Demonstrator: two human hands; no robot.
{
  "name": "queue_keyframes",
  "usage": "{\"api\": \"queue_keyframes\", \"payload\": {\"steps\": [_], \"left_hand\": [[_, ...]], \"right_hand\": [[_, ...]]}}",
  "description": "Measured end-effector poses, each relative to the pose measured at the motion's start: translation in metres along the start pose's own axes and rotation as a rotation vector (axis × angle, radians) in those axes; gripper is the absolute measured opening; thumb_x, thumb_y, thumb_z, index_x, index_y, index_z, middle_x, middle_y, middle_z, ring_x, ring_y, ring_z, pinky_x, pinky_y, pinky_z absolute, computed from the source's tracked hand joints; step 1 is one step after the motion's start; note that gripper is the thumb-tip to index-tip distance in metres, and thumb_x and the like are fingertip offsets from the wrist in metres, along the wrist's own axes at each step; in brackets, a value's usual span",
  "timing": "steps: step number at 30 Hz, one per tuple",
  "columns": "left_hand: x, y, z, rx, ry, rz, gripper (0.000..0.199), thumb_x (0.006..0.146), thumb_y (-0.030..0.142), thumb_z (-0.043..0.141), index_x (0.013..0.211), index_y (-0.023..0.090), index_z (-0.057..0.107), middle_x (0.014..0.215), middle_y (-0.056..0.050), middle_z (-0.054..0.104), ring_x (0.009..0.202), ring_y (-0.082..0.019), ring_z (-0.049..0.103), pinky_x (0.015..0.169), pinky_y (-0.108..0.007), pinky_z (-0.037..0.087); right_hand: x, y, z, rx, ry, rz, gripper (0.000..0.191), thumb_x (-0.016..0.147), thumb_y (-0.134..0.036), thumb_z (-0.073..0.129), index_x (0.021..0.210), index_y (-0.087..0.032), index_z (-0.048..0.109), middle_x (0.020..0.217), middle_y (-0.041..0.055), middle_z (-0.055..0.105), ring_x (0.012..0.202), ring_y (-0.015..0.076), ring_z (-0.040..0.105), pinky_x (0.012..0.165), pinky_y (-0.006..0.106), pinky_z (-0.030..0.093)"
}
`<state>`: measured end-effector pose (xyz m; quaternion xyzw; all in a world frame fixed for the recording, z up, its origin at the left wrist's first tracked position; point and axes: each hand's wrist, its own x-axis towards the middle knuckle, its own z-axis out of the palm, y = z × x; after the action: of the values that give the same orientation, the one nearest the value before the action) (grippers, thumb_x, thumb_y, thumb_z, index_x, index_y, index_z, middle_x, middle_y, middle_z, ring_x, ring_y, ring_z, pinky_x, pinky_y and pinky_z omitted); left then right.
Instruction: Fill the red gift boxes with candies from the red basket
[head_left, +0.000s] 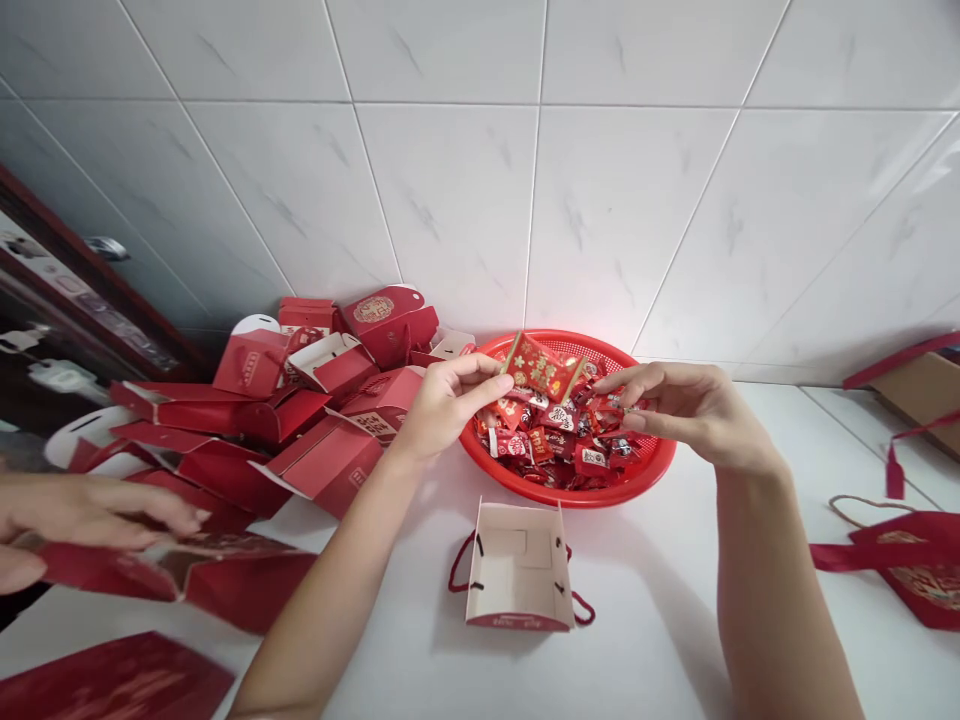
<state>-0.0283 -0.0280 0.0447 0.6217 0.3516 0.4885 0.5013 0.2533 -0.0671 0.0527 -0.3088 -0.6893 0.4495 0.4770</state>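
Observation:
Over the left side of a red plastic basket (660, 462), my left hand (454, 398) pinches a red and gold candy packet (541, 366) by its left end. My right hand (675, 405) is at the basket's right side, its thumb and fingers pressed together around a small red wrapped candy (636, 408), partly hidden by the fingers. Many wrapped candies (559, 440) in red, white and dark wrappers fill the basket. In front of it stands a small open gift box (517, 570) with a white inside and dark red cord handles on both sides.
A heap of folded red gift boxes (300, 400) lies at the left against the tiled wall (450, 200). Another person's hand (97, 510) holds a red box (247, 580) at the lower left. To the right are a red bag (915, 570) and a brown cardboard box (919, 395).

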Motion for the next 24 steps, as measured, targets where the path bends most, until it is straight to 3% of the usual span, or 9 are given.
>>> {"api": "queue_keyframes", "payload": {"steps": [3, 6, 11, 15, 19, 24], "left_hand": [[-0.014, 0.021, -0.008, 0.138, -0.162, -0.023, 0.020, 0.081, 0.034, 0.080, 0.079, 0.015, 0.074, 0.072, -0.004, 0.077, 0.056, -0.012, 0.064, 0.050, -0.020, 0.051], [-0.032, 0.043, -0.014, 0.263, -0.334, -0.046, 0.014, 0.085, 0.028, 0.074, 0.079, 0.016, 0.075, 0.071, -0.004, 0.078, 0.055, -0.012, 0.064, 0.048, -0.020, 0.046], [-0.065, 0.066, -0.009, 0.634, -0.482, 0.057, 0.012, 0.088, 0.020, 0.069, 0.082, 0.018, 0.079, 0.071, 0.001, 0.077, 0.061, -0.011, 0.065, 0.058, -0.022, 0.045], [-0.080, 0.070, 0.000, 0.874, -0.600, 0.107, 0.019, 0.091, 0.013, 0.063, 0.078, 0.020, 0.076, 0.070, 0.004, 0.074, 0.062, -0.011, 0.064, 0.059, -0.024, 0.039], [-0.082, 0.067, 0.001, 1.018, -0.724, 0.093, 0.020, 0.091, 0.013, 0.063, 0.074, 0.021, 0.072, 0.070, 0.004, 0.072, 0.064, -0.013, 0.064, 0.058, -0.027, 0.035], [-0.080, 0.064, -0.008, 1.123, -0.737, 0.007, 0.027, 0.089, 0.016, 0.058, 0.063, 0.022, 0.065, 0.057, 0.003, 0.063, 0.056, -0.015, 0.059, 0.058, -0.029, 0.036]], "right_hand": [[-0.003, -0.009, 0.006, -0.066, 0.039, -0.054, 0.004, 0.087, -0.018, 0.078, 0.088, -0.021, 0.078, 0.115, 0.0094, 0.078, 0.091, 0.0186, 0.074, 0.068, 0.026, 0.061], [-0.006, -0.022, 0.013, -0.178, 0.028, -0.090, 0.007, 0.089, -0.016, 0.072, 0.088, -0.021, 0.076, 0.107, 0.0076, 0.077, 0.092, 0.0190, 0.072, 0.069, 0.027, 0.059], [-0.010, -0.039, 0.033, -0.519, -0.225, -0.100, 0.012, 0.093, -0.012, 0.062, 0.085, -0.020, 0.068, 0.085, 0.0026, 0.070, 0.081, 0.0164, 0.063, 0.072, 0.028, 0.051], [-0.009, -0.035, 0.058, -0.753, -0.394, 0.024, 0.018, 0.098, -0.014, 0.056, 0.081, -0.018, 0.062, 0.081, 0.0013, 0.063, 0.070, 0.0141, 0.053, 0.064, 0.028, 0.040], [-0.008, -0.032, 0.077, -0.843, -0.590, 0.168, 0.016, 0.098, -0.019, 0.062, 0.083, -0.019, 0.060, 0.083, 0.0007, 0.061, 0.070, 0.0140, 0.053, 0.059, 0.028, 0.032], [-0.012, -0.035, 0.082, -1.019, -0.618, 0.293, 0.017, 0.086, -0.014, 0.072, 0.083, -0.020, 0.056, 0.085, 0.0002, 0.058, 0.066, 0.0138, 0.047, 0.056, 0.029, 0.027]]}}
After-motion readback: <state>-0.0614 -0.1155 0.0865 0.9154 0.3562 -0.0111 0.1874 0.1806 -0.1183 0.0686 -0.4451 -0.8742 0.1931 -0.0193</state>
